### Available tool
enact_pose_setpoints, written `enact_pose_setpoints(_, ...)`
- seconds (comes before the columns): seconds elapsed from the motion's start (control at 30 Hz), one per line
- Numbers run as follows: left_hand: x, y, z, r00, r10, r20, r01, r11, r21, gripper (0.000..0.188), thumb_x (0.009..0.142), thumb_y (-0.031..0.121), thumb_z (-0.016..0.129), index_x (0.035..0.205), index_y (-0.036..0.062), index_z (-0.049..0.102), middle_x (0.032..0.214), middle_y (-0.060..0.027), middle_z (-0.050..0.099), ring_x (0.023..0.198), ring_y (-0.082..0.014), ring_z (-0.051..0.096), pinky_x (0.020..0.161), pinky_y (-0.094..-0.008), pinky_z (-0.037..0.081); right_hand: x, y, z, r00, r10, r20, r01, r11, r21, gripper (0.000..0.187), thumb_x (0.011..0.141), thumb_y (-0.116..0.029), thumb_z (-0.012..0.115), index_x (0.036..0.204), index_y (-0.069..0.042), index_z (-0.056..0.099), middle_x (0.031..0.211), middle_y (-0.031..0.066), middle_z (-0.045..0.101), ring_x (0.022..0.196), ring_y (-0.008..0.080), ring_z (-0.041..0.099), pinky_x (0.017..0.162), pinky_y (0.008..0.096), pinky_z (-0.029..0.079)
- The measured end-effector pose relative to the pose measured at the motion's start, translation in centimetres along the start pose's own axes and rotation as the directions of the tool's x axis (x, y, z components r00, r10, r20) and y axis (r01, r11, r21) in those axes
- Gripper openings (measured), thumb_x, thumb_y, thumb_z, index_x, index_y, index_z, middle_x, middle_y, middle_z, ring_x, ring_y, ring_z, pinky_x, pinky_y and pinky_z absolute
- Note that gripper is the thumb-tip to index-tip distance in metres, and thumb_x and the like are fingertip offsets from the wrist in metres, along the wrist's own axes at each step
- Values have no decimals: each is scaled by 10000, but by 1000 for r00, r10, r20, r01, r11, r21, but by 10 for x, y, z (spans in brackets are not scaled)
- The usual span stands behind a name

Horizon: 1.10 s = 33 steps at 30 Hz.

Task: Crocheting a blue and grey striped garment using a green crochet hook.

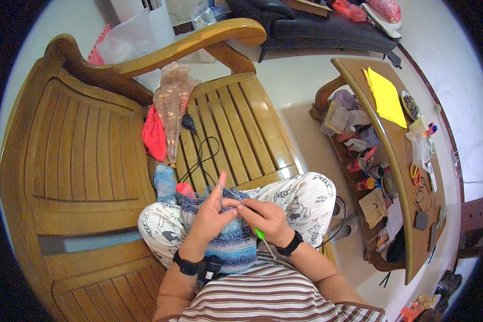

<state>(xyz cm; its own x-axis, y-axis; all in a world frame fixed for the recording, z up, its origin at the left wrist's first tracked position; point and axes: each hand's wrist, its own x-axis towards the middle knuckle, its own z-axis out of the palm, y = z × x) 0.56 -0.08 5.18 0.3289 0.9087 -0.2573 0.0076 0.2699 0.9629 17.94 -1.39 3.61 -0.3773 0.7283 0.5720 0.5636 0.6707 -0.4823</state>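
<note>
A knitted piece (232, 251) in blue, white and grey bands lies bunched in my lap. My left hand (208, 219) grips its upper edge, thumb and lower fingers closed, index finger raised with blue-grey yarn (232, 191) around it. Close beside it, my right hand (272, 221) pinches the working edge, its fingertips nearly meeting the left ones. From under the right palm shows a bright green tool end (259, 234), with a thin pale shaft or cable below; most of this knitting needle is hidden by the fingers. A blue yarn bundle (165, 183) rests by my left knee.
On the slatted wooden bench (236, 123) lie a folded patterned umbrella (172, 107), red cloth (153, 131) and a black cord (201, 155). To the right stands a wooden table (397, 177) with yellow sheets (385, 96), scissors (415, 174) and a crowded lower shelf.
</note>
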Motion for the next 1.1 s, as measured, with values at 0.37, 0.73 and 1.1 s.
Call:
enact_pose_setpoints(0.37,14,-2,-9,956,-48,290,121,964,-239,739,790,-4,545,1399,42,130,913,-21,554,806,-56,484,722,-173,393,-5,22,-17,963,268,4,-175,617,767,133,794,-55,600,919,-19,630,938,139,642,925,263,577,828,375,439)
enact_pose_setpoints(0.73,10,-3,-5,944,20,330,4,997,-72,631,804,38,570,1366,54,283,838,27,523,784,-42,463,741,-180,385,-7,22,-17,678,576,457,-523,-58,850,115,852,-89,526,918,-7,573,907,155,637,863,231,606,761,320,480)
enact_pose_setpoints(1.1,5,-13,14,992,-118,50,121,745,-656,770,756,-1,591,1395,41,163,967,-66,574,898,-98,519,823,-205,384,1,18,16,965,4,-261,9,999,48,250,695,-68,646,945,-71,635,1029,112,621,786,243,575,676,302,478)
